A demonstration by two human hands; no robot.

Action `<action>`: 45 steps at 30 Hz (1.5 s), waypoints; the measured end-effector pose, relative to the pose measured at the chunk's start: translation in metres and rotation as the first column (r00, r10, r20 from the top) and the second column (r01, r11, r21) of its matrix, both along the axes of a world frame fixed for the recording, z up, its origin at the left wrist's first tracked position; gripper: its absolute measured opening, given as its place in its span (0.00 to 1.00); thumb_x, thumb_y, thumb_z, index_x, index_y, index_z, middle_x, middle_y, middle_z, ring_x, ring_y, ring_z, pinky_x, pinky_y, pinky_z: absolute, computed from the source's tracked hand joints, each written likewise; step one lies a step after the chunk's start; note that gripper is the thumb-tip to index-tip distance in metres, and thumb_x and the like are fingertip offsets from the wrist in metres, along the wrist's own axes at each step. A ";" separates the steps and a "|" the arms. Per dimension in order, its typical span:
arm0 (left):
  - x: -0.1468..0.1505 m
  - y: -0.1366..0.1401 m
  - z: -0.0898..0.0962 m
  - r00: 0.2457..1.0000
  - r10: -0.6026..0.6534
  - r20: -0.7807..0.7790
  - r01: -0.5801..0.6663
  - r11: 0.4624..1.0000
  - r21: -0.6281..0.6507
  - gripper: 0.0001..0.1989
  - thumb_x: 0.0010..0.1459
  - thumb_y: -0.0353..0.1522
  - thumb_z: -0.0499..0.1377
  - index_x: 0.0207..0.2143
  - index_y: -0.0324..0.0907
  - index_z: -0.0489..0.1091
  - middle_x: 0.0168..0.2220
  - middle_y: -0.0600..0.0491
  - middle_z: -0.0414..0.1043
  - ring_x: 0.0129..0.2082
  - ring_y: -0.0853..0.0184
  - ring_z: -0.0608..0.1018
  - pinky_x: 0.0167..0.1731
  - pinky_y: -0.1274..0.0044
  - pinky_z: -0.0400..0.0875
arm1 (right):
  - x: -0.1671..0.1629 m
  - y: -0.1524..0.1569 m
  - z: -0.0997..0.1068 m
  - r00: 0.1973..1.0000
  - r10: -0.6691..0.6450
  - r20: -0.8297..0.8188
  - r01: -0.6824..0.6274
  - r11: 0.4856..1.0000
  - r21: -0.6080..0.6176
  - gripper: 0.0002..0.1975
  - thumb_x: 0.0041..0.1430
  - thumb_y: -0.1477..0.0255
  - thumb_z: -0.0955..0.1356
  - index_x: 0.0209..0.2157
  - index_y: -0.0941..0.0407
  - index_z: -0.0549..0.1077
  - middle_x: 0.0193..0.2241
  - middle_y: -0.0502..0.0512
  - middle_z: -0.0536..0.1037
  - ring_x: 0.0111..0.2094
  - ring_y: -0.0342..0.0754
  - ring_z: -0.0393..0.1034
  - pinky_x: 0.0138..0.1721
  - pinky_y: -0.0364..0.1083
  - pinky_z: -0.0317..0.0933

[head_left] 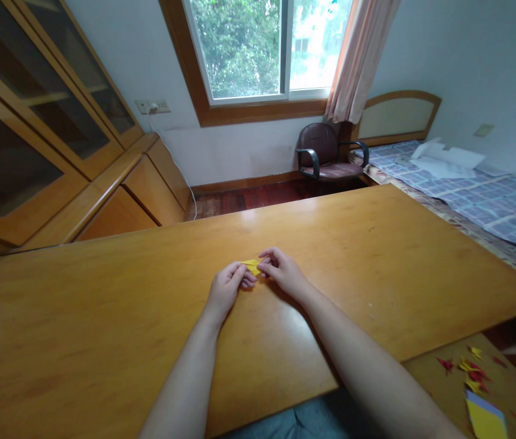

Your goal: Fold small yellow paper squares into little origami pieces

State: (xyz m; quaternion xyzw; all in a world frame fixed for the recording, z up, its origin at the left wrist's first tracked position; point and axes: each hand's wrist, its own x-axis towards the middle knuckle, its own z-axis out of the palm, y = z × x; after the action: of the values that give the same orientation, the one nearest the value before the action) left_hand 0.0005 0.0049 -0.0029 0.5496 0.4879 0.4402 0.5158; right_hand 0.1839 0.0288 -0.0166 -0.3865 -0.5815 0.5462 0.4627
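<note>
My left grip [230, 285] pinches the yellow paper [251, 266] above the counter [116, 311], just towards six o'clock; my right grip [281, 272] curls loosely at its three-o'clock end, hold unclear. It looks part-folded; at four o'clock, folded pieces [476, 373] seem finished, flat sheets [485, 417] unfolded.

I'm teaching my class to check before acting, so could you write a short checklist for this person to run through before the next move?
1. Left hand holding the yellow paper: ok, thumb and fingers pinch its left end.
2. Right hand in position: ok, fingertips at the paper's right end.
3. Right hand's grip firm: cannot tell.
4. Creases sharp and aligned: cannot tell, too small.
5. Small red and yellow folded pieces apart from the work: ok, on the lower surface at bottom right.
6. Paper sheets apart from the work: ok, beside those pieces.
</note>
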 end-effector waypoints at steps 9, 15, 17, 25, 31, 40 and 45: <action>0.001 -0.001 0.002 0.997 0.056 -0.052 -0.056 0.998 0.012 0.19 0.56 0.47 0.60 0.30 0.39 0.73 0.26 0.52 0.77 0.26 0.66 0.78 0.29 0.77 0.73 | -0.001 -0.003 0.004 0.999 0.025 0.029 -0.025 1.000 0.005 0.11 0.57 0.67 0.70 0.41 0.54 0.69 0.26 0.45 0.73 0.28 0.43 0.69 0.32 0.44 0.62; 0.000 0.000 0.000 0.990 0.075 -0.123 -0.073 0.997 0.022 0.17 0.55 0.46 0.63 0.28 0.41 0.72 0.23 0.54 0.75 0.25 0.67 0.77 0.28 0.78 0.71 | 0.000 -0.005 0.007 0.996 0.073 0.053 -0.073 0.997 -0.004 0.12 0.56 0.68 0.70 0.42 0.55 0.70 0.27 0.46 0.73 0.29 0.43 0.69 0.33 0.44 0.62; 0.000 0.000 0.001 0.992 0.070 -0.104 -0.068 0.997 0.020 0.17 0.55 0.46 0.63 0.27 0.40 0.72 0.23 0.54 0.76 0.24 0.68 0.76 0.28 0.78 0.71 | 0.000 -0.005 0.007 0.996 0.071 0.049 -0.071 0.997 -0.002 0.12 0.56 0.68 0.70 0.42 0.55 0.71 0.27 0.46 0.73 0.28 0.43 0.68 0.33 0.44 0.62; 0.000 0.000 0.004 0.996 0.071 -0.046 -0.071 0.997 0.011 0.18 0.57 0.45 0.61 0.25 0.40 0.73 0.21 0.53 0.75 0.21 0.69 0.75 0.25 0.78 0.69 | 0.002 -0.007 0.012 0.997 0.031 0.068 -0.034 0.998 0.043 0.09 0.58 0.67 0.70 0.39 0.56 0.74 0.28 0.48 0.76 0.28 0.42 0.69 0.33 0.44 0.63; -0.001 0.001 0.005 0.993 0.117 0.012 -0.117 0.993 0.016 0.16 0.58 0.43 0.60 0.24 0.40 0.73 0.20 0.54 0.74 0.20 0.69 0.74 0.25 0.79 0.69 | 0.002 -0.008 0.012 0.988 -0.012 0.152 -0.001 0.996 0.085 0.12 0.54 0.67 0.74 0.40 0.56 0.78 0.31 0.52 0.79 0.31 0.45 0.71 0.34 0.44 0.64; -0.002 0.001 0.003 0.995 0.096 0.004 -0.096 0.995 -0.007 0.17 0.59 0.43 0.59 0.25 0.40 0.73 0.20 0.53 0.74 0.21 0.69 0.74 0.25 0.79 0.69 | 0.001 -0.009 0.011 0.978 -0.055 0.202 0.009 0.975 0.220 0.07 0.55 0.70 0.73 0.37 0.56 0.80 0.33 0.53 0.80 0.32 0.44 0.71 0.37 0.44 0.64; -0.001 0.002 0.003 0.997 0.075 0.010 -0.075 0.997 0.017 0.16 0.59 0.43 0.58 0.28 0.39 0.73 0.22 0.54 0.74 0.22 0.69 0.74 0.27 0.79 0.70 | 0.003 -0.010 0.016 0.977 -0.064 0.202 0.016 0.973 0.230 0.06 0.56 0.69 0.73 0.36 0.55 0.81 0.32 0.53 0.81 0.33 0.45 0.72 0.37 0.45 0.64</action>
State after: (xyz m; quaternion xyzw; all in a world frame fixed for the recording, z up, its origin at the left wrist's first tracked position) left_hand -0.0005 0.0066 -0.0003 0.5332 0.5019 0.4660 0.4966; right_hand 0.1866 0.0185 -0.0008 -0.3981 -0.6772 0.4232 0.4514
